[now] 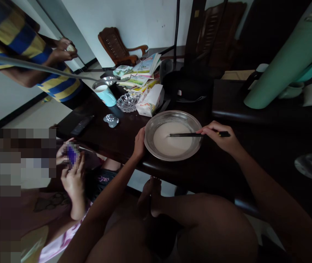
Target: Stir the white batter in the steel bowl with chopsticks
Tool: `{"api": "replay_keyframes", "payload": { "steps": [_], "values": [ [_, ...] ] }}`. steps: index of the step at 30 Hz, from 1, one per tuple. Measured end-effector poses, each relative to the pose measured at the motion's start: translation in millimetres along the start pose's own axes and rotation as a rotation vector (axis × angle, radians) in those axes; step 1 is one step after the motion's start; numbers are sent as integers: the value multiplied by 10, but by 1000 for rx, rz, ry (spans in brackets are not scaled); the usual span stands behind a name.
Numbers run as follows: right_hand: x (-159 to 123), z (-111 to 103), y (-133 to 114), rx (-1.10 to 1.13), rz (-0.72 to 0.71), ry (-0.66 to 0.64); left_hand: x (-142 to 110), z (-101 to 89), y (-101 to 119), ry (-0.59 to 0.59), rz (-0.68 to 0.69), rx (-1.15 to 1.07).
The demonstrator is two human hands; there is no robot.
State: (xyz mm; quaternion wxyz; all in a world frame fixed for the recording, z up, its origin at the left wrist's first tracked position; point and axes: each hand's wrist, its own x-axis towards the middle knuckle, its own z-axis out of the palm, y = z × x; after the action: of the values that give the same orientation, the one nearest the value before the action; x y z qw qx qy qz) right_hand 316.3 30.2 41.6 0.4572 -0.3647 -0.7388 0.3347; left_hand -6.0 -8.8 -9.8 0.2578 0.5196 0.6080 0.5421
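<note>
A wide metal bowl (150, 128) sits near the front edge of the dark table, with a milky white liquid (169, 148) in it. My left hand (139, 143) grips the bowl's left side at the rim. In my right hand (225, 141), fingers closed, is a pair of black chopsticks (184, 134) reaching over the right rim. Their tips dip into the liquid near the middle of the bowl, where a small ripple shows.
Behind the bowl are a tissue pack (149, 100), a glass dish (128, 102), a blue mug (105, 95) and stacked books (145, 71). A green cylinder (284, 65) rises at right. One person in stripes (35, 44) stands left; another sits nearer, holding a phone (72, 154).
</note>
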Motion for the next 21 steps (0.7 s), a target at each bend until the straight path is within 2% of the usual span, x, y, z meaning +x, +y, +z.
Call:
{"api": "replay_keyframes", "payload": {
  "steps": [4,6,9,12,15,18,21],
  "values": [
    [9,-52,45,70,52,161,-3,-9,-3,-15,21,19],
    [1,-33,42,102,58,120,-6,-14,0,-21,19,25],
    [-15,31,14,23,23,-11,-5,-12,1,-20,10,3],
    [-8,28,8,-45,0,28,3,-5,-15,-18,11,-11],
    [7,-22,12,40,32,124,11,-2,-38,-18,3,-27],
    [2,-8,-8,78,23,47,12,-7,-46,-10,16,-20],
    [-5,23,-12,-3,-22,-38,8,-14,-29,-5,9,17]
  ]
}}
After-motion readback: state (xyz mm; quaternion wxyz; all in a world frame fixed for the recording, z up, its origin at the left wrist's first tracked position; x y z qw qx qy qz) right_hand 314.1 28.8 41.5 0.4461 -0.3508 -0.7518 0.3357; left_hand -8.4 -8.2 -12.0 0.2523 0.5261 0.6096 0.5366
